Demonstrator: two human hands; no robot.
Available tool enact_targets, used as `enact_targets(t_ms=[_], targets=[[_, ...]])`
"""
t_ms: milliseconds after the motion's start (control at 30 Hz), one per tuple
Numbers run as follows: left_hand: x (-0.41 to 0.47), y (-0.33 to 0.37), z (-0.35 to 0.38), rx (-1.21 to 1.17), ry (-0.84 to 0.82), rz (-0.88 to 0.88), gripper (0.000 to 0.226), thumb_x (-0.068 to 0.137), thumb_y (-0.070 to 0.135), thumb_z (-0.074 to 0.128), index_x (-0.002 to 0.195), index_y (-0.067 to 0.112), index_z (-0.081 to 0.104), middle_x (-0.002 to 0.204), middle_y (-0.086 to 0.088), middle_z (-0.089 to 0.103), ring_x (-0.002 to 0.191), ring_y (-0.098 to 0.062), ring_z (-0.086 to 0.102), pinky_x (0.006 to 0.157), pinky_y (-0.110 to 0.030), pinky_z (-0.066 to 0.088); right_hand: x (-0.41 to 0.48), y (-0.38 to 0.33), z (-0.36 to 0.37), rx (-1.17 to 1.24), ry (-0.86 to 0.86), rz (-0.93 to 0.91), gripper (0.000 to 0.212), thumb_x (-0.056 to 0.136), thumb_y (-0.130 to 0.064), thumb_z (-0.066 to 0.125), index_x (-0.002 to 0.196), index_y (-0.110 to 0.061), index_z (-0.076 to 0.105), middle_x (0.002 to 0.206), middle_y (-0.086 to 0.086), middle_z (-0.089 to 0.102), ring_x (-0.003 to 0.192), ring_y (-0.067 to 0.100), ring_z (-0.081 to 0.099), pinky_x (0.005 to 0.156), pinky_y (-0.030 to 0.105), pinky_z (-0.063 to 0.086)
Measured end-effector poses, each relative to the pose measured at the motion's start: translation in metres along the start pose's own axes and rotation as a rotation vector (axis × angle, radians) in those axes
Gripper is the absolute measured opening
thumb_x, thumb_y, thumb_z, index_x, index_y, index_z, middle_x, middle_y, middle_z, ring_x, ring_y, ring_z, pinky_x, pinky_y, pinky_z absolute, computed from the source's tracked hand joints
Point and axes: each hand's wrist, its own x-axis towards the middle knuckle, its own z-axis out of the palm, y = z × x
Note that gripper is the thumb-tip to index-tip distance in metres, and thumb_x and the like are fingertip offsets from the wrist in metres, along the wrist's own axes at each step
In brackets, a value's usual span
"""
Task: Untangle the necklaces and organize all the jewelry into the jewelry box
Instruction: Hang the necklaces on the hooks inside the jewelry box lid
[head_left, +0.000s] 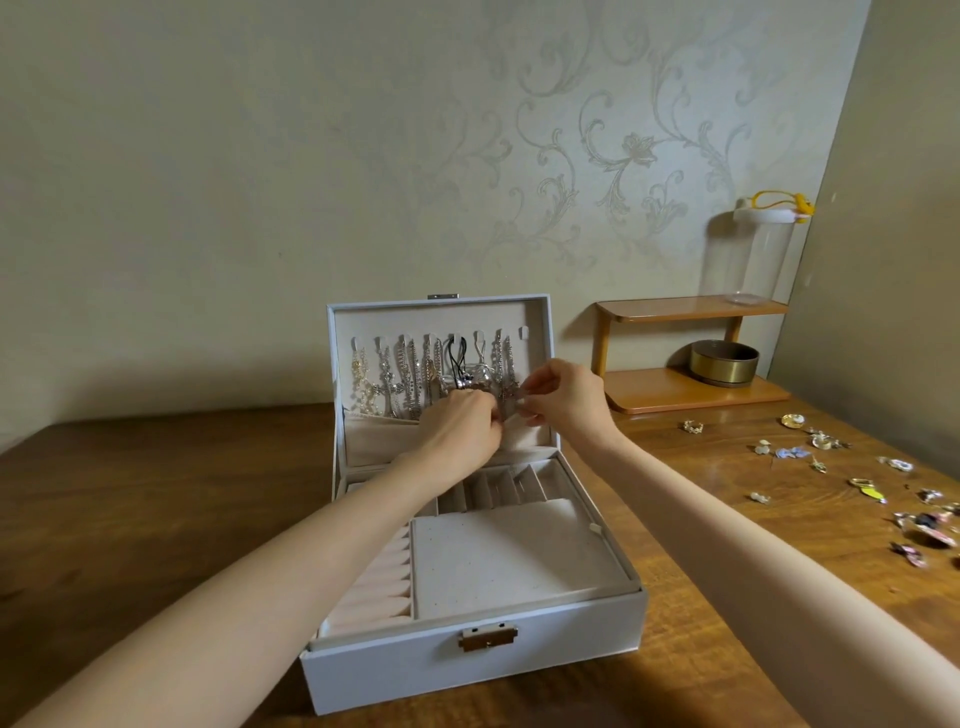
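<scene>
— Just in front of me on the wooden table (156, 493), the jewelry box (467, 670) is sitting open with its clasp facing me, so the trays are lying within easy reach.

— And your hands?

— Beyond the trays, both are working at the foot of the upright lid. My left hand (462, 428) is bunching its curled fingers on the lower end of a silver necklace (511, 400). My right hand (566, 397) is pinching the same chain between thumb and forefinger. I'm holding it at two points, I think, to keep it straight while feeding its tail toward the lid's pocket (374, 436).

— The others?

— The hanging necklaces (400, 374) are dangling side by side from the hooks (478, 336), which is keeping them from tangling.

— What's remaining?

— The loose jewelry (831, 457) is lying scattered to my right, well apart from the box and waiting for the compartments. Farther back, a clear jar (753, 254) is standing on a small shelf (691, 389).
</scene>
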Motion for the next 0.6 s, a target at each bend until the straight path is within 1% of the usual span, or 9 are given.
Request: enact_targets(t_ms=[33,100,167,267,333,400,467,533,600], targets=[[0.000,-0.001,0.000,-0.011,-0.003,-0.005,0.020,0.092,0.015,0.048,0.102,0.012,0.066,0.106,-0.004,0.066,0.096,-0.023,0.060,0.068,-0.028,0.040,-0.001,0.002,0.001,-0.073,0.032,-0.050,0.017,0.077,0.005,0.066,0.083,-0.011,0.064,0.076,0.001,0.065,0.073,0.020,0.066,0.069,0.032,0.057],[0.001,-0.002,0.000,-0.031,-0.014,-0.016,0.021,0.092,0.015,0.048,0.103,0.012,0.066,0.104,-0.004,0.067,0.095,-0.023,0.061,0.068,-0.029,0.041,-0.005,0.002,0.003,-0.220,0.079,-0.124,0.016,0.077,-0.003,0.065,0.081,-0.019,0.066,0.077,-0.003,0.066,0.079,0.020,0.065,0.072,0.036,0.054],[0.001,-0.004,0.000,-0.069,-0.023,-0.029,0.021,0.091,0.014,0.048,0.100,0.013,0.068,0.099,-0.003,0.068,0.094,-0.023,0.062,0.067,-0.028,0.039,-0.011,0.004,0.003,-0.341,0.047,-0.105,0.004,0.080,-0.018,0.066,0.081,-0.019,0.070,0.080,0.000,0.068,0.079,0.021,0.064,0.069,0.031,0.051],[-0.001,-0.005,-0.001,-0.137,-0.017,-0.059,0.022,0.092,0.013,0.048,0.094,0.013,0.070,0.096,0.000,0.070,0.093,-0.020,0.063,0.070,-0.028,0.044,-0.020,0.009,0.010,-0.537,-0.104,-0.035,0.031,0.081,-0.044,0.064,0.077,-0.014,0.072,0.075,0.002,0.069,0.074,0.022,0.064,0.063,0.027,0.047],[0.000,-0.004,0.000,-0.167,-0.007,-0.070,0.023,0.092,0.013,0.048,0.094,0.013,0.070,0.099,0.001,0.070,0.095,-0.018,0.063,0.074,-0.029,0.048,-0.024,0.010,0.016,-0.591,-0.147,-0.074,0.028,0.083,-0.045,0.063,0.086,-0.019,0.075,0.082,0.001,0.071,0.078,0.020,0.065,0.067,0.029,0.050],[0.000,-0.004,-0.001,-0.177,-0.001,-0.076,0.023,0.092,0.013,0.047,0.096,0.015,0.070,0.101,0.001,0.069,0.094,-0.018,0.063,0.072,-0.028,0.047,-0.024,0.009,0.018,-0.547,-0.169,-0.127,0.015,0.085,-0.029,0.064,0.093,-0.024,0.076,0.090,-0.002,0.072,0.084,0.018,0.065,0.071,0.030,0.051],[-0.001,-0.005,-0.002,-0.172,0.000,-0.068,0.024,0.094,0.015,0.046,0.099,0.016,0.069,0.103,0.001,0.069,0.089,-0.017,0.063,0.067,-0.026,0.045,-0.020,0.007,0.017,-0.446,-0.211,-0.099,0.011,0.083,-0.022,0.066,0.087,-0.023,0.076,0.086,-0.001,0.073,0.079,0.015,0.064,0.072,0.031,0.053],[-0.001,-0.007,-0.002,-0.153,-0.015,-0.053,0.025,0.095,0.015,0.043,0.101,0.015,0.068,0.098,-0.001,0.069,0.080,-0.017,0.061,0.060,-0.024,0.040,-0.013,0.002,0.011,-0.223,-0.259,0.001,0.006,0.080,-0.021,0.071,0.075,-0.019,0.073,0.076,0.004,0.071,0.063,0.009,0.060,0.062,0.027,0.053],[0.000,-0.009,-0.002,-0.149,-0.034,-0.061,0.025,0.095,0.015,0.043,0.102,0.017,0.067,0.089,-0.002,0.067,0.070,-0.018,0.056,0.055,-0.025,0.036,-0.008,-0.005,0.002,0.016,-0.263,0.080,0.009,0.081,-0.019,0.073,0.076,-0.011,0.071,0.068,0.007,0.068,0.045,0.002,0.049,0.045,0.017,0.041]])
